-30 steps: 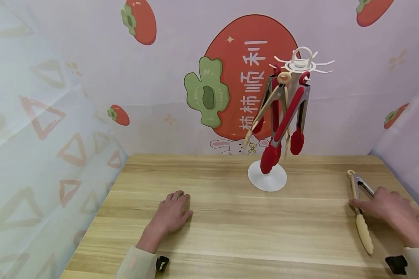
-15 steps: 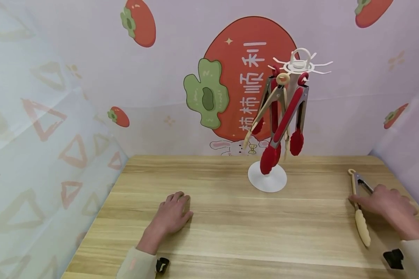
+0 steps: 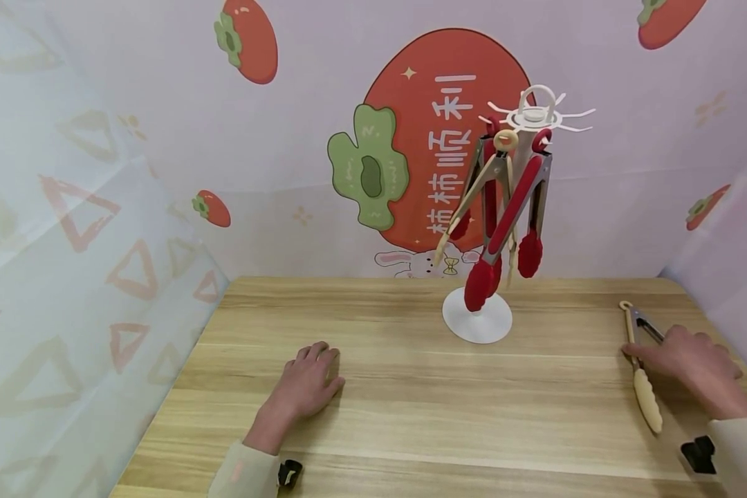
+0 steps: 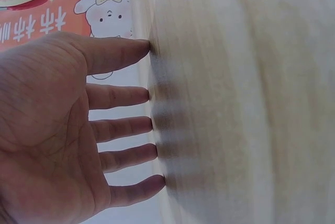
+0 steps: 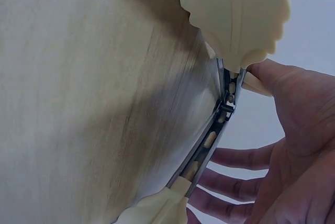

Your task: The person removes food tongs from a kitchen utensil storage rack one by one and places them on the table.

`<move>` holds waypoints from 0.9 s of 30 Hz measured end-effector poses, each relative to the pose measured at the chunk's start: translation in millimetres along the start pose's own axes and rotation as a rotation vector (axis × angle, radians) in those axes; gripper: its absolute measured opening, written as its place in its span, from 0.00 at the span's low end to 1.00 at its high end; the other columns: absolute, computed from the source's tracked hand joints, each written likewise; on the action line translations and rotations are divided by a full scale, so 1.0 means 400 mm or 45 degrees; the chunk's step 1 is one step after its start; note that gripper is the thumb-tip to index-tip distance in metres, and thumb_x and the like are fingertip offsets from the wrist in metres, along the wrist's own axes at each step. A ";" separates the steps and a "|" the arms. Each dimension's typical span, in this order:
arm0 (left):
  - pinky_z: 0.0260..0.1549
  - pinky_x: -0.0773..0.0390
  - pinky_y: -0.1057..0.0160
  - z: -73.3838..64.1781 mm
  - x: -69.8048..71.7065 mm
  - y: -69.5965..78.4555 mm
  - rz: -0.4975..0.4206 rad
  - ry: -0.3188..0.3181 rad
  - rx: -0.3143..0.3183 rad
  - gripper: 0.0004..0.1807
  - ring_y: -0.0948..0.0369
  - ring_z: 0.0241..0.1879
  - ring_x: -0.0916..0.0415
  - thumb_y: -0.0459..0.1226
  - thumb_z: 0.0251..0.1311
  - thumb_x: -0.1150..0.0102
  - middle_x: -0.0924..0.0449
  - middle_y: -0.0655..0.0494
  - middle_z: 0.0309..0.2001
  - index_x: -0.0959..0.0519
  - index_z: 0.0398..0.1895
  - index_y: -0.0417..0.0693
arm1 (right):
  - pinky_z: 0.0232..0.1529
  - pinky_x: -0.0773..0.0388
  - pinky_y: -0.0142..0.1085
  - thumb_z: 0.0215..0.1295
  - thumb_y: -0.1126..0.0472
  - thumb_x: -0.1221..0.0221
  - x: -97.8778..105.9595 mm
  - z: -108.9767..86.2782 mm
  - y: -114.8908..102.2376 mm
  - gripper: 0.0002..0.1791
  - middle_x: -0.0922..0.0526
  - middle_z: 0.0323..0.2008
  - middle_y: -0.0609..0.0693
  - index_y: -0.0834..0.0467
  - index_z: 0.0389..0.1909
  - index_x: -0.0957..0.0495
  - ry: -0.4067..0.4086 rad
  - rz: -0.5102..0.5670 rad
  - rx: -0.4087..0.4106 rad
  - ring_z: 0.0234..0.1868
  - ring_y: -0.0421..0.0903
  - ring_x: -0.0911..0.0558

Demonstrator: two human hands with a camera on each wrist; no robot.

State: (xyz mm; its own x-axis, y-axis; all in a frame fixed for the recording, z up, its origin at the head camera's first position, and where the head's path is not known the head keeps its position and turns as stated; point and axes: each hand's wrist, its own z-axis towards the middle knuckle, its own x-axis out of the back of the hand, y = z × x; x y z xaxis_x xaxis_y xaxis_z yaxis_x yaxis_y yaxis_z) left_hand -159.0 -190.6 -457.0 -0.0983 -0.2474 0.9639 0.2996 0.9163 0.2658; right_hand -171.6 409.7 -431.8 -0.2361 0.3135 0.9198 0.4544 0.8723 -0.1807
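My right hand [image 3: 691,356] grips a pair of cream-tipped kitchen tongs [image 3: 647,401] at the table's right side. In the right wrist view, the thumb lies against one arm of the tongs [image 5: 209,140] and the other fingers against the other arm. The tongs are spread apart, with scalloped heads. My left hand [image 3: 305,379] rests on the table with fingertips and thumb touching the wood, and holds nothing. In the left wrist view, its fingers [image 4: 123,125] stand fairly straight.
A white stand [image 3: 478,319] with hooks around its top stands toward the back. Red tongs [image 3: 513,207] and cream tongs [image 3: 467,200] hang from it. Patterned cloth walls [image 3: 274,228] border the wooden table [image 3: 398,415] at the back and sides.
My right hand has shifted slightly, and the near head of the cream tongs has moved a little up in the head view. My left hand stays in place.
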 end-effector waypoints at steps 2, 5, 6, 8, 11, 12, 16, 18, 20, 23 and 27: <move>0.56 0.30 0.33 0.000 0.000 0.001 -0.002 -0.003 0.003 0.27 0.37 0.66 0.35 0.45 0.69 0.37 0.31 0.39 0.67 0.26 0.66 0.40 | 0.38 0.30 0.74 0.62 0.25 0.45 -0.001 0.000 0.001 0.58 0.33 0.41 0.86 0.85 0.48 0.36 0.002 -0.012 -0.003 0.42 0.84 0.28; 0.56 0.30 0.34 -0.001 0.003 0.004 -0.001 -0.006 0.002 0.27 0.38 0.66 0.34 0.45 0.69 0.37 0.31 0.39 0.66 0.26 0.66 0.40 | 0.36 0.28 0.72 0.61 0.24 0.46 -0.004 0.000 0.002 0.58 0.32 0.40 0.85 0.85 0.46 0.34 -0.004 -0.014 -0.004 0.41 0.82 0.27; 0.56 0.29 0.34 -0.002 0.004 0.005 0.000 -0.006 0.001 0.27 0.38 0.66 0.34 0.45 0.69 0.37 0.31 0.39 0.66 0.26 0.66 0.40 | 0.35 0.28 0.71 0.61 0.24 0.47 -0.005 0.000 0.002 0.59 0.32 0.40 0.85 0.85 0.47 0.34 -0.006 -0.015 -0.006 0.41 0.81 0.27; 0.55 0.29 0.34 -0.003 0.005 0.006 0.002 -0.008 -0.001 0.27 0.38 0.66 0.34 0.44 0.69 0.36 0.31 0.39 0.66 0.25 0.65 0.40 | 0.34 0.28 0.70 0.61 0.22 0.47 -0.007 0.000 0.004 0.60 0.32 0.39 0.84 0.85 0.47 0.35 0.000 -0.014 -0.007 0.40 0.80 0.26; 0.55 0.29 0.33 -0.005 0.008 0.008 0.003 -0.009 -0.002 0.27 0.38 0.65 0.34 0.44 0.68 0.36 0.31 0.39 0.66 0.25 0.65 0.40 | 0.35 0.29 0.72 0.59 0.19 0.49 -0.009 -0.003 0.004 0.62 0.33 0.40 0.85 0.85 0.47 0.35 0.004 -0.014 -0.006 0.41 0.82 0.27; 0.55 0.29 0.33 -0.006 0.008 0.008 0.004 -0.010 -0.002 0.27 0.38 0.65 0.34 0.44 0.68 0.36 0.31 0.39 0.66 0.25 0.65 0.40 | 0.36 0.30 0.74 0.58 0.19 0.50 -0.010 -0.004 0.004 0.64 0.34 0.42 0.86 0.85 0.48 0.36 0.009 -0.015 -0.003 0.42 0.83 0.29; 0.55 0.29 0.33 -0.006 0.007 0.009 0.006 -0.014 -0.002 0.27 0.38 0.66 0.34 0.45 0.68 0.36 0.31 0.38 0.66 0.25 0.65 0.40 | 0.42 0.35 0.78 0.59 0.19 0.50 -0.009 -0.014 0.001 0.64 0.37 0.45 0.89 0.86 0.47 0.36 0.074 -0.012 0.076 0.48 0.87 0.35; 0.55 0.29 0.33 -0.007 0.007 0.008 0.010 -0.013 -0.002 0.27 0.38 0.66 0.34 0.45 0.69 0.36 0.31 0.38 0.66 0.26 0.65 0.40 | 0.42 0.32 0.72 0.61 0.21 0.49 -0.007 -0.022 -0.004 0.60 0.34 0.40 0.86 0.85 0.43 0.35 0.150 -0.010 0.138 0.44 0.83 0.32; 0.55 0.29 0.33 -0.007 0.008 0.008 0.011 -0.009 -0.002 0.27 0.38 0.65 0.34 0.44 0.68 0.36 0.31 0.38 0.66 0.25 0.65 0.40 | 0.38 0.30 0.64 0.63 0.23 0.48 -0.001 -0.031 -0.014 0.58 0.32 0.36 0.82 0.84 0.44 0.35 0.246 -0.002 0.215 0.39 0.78 0.28; 0.55 0.29 0.33 -0.008 0.009 0.009 0.013 -0.004 -0.004 0.27 0.37 0.65 0.34 0.44 0.68 0.36 0.31 0.38 0.66 0.25 0.65 0.40 | 0.34 0.29 0.59 0.66 0.28 0.45 0.012 -0.043 -0.042 0.55 0.31 0.39 0.81 0.84 0.53 0.34 0.372 0.064 0.342 0.36 0.74 0.26; 0.54 0.29 0.33 -0.010 0.009 0.009 0.015 -0.003 -0.004 0.27 0.37 0.65 0.34 0.44 0.68 0.36 0.30 0.38 0.66 0.25 0.65 0.40 | 0.41 0.30 0.66 0.69 0.33 0.44 0.040 -0.068 -0.102 0.55 0.35 0.55 0.85 0.84 0.66 0.43 0.429 0.207 0.496 0.48 0.79 0.30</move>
State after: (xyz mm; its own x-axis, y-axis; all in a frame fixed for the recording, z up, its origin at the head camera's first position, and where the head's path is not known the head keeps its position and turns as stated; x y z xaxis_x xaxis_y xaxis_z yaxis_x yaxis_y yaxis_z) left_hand -154.5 -189.5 -452.4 -0.0968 -0.2357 0.9670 0.3040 0.9181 0.2542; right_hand -170.6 369.0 -400.4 0.1286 0.3741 0.9184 0.0946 0.9172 -0.3869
